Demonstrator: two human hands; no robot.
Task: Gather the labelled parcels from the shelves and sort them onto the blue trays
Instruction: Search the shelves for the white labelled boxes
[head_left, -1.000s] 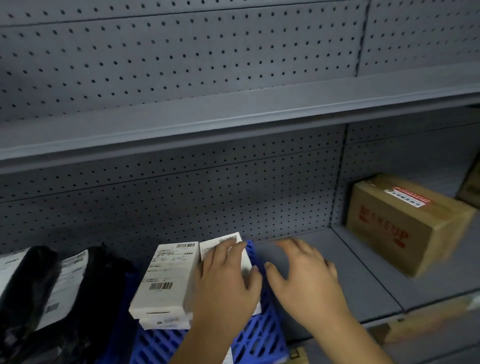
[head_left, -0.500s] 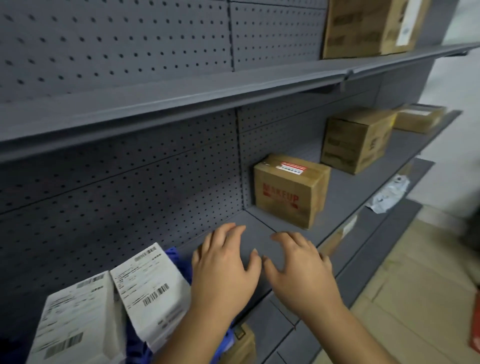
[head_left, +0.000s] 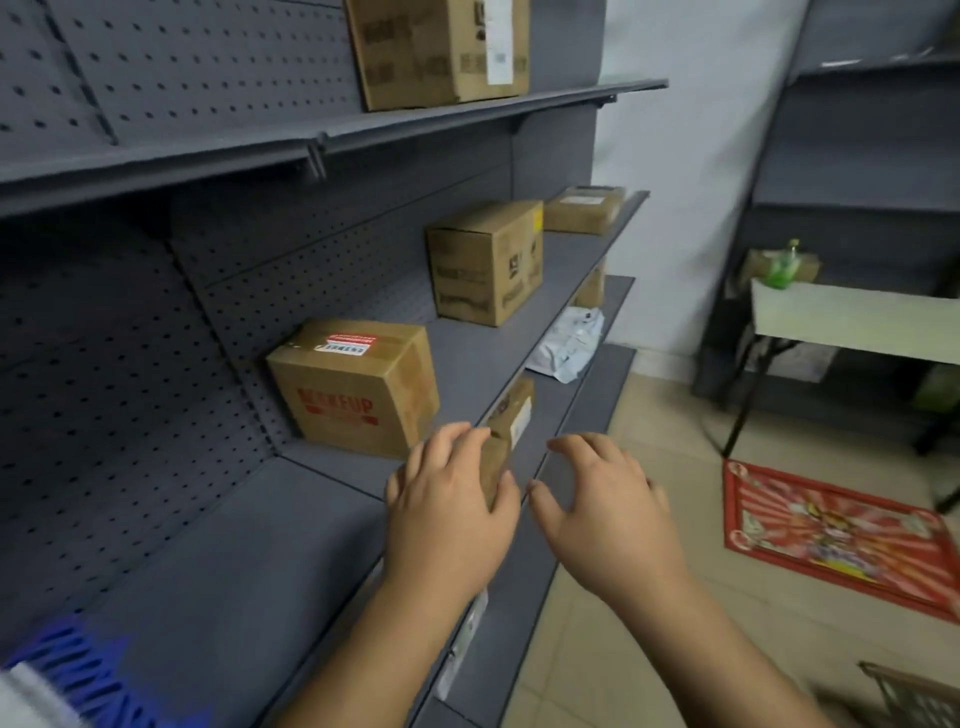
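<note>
My left hand (head_left: 449, 512) and my right hand (head_left: 605, 512) hover side by side, palms down, fingers spread, holding nothing, over the front edge of the middle grey shelf (head_left: 249, 566). A brown box printed MAKEUP (head_left: 358, 387) with a red and white label stands on that shelf just beyond my left hand. Farther right on the same shelf are a taller brown box (head_left: 488, 262) and a flat brown box (head_left: 584, 208). A corner of the blue tray (head_left: 98, 670) shows at the bottom left. A small labelled brown box (head_left: 511, 413) sits on the lower shelf, partly behind my left fingers.
Another brown box (head_left: 441, 49) stands on the top shelf. A white plastic parcel (head_left: 569, 343) lies on the lower shelf. At the right are a white table (head_left: 852, 319) with a green bottle (head_left: 784, 265), a red mat (head_left: 831, 530) on the tiled floor, and a basket corner (head_left: 919, 696).
The view has swung right along the shelving; the white labelled parcels on the blue tray have left the frame. Both hands have come off the tray and stay empty, side by side.
</note>
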